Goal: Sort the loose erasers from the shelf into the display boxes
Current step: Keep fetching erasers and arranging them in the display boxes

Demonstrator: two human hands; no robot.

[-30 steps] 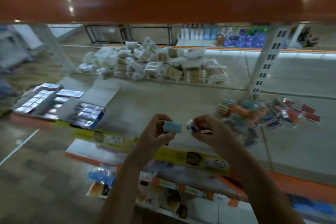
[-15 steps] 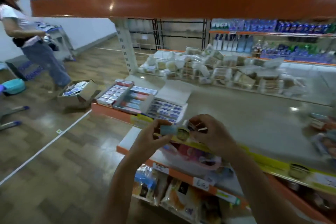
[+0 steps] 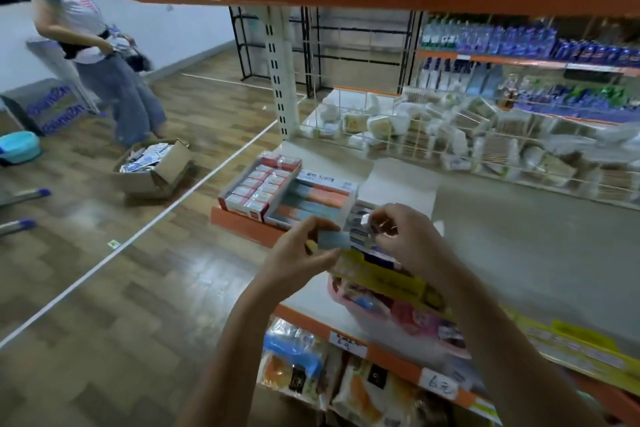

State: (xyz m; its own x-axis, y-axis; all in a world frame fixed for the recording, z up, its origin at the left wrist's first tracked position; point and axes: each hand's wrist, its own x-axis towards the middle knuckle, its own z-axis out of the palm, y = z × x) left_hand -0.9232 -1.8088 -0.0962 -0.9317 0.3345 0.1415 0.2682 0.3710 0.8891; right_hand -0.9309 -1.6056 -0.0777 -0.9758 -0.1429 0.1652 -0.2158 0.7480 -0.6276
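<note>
Far left, a person (image 3: 93, 55) in a white shirt and wide jeans stands on the wooden floor, with an open cardboard box (image 3: 152, 166) of packets just near their feet. Rightward, at the left end of the shelf (image 3: 519, 253), sit the display boxes: one of red-and-white erasers (image 3: 259, 189), and touching it on the right one of orange and blue erasers (image 3: 311, 201). Near the shelf's front edge, the left hand (image 3: 298, 253) has its grip pinched on a small blue eraser (image 3: 334, 240), thumb and fingers curled round its left end, held just near the orange-and-blue box. Just right of it, the right hand (image 3: 408, 236) holds something small and pale in curled fingertips; what it is I cannot tell. Farther right and far back, a wire basket (image 3: 450, 146) holds wrapped packets.
</note>
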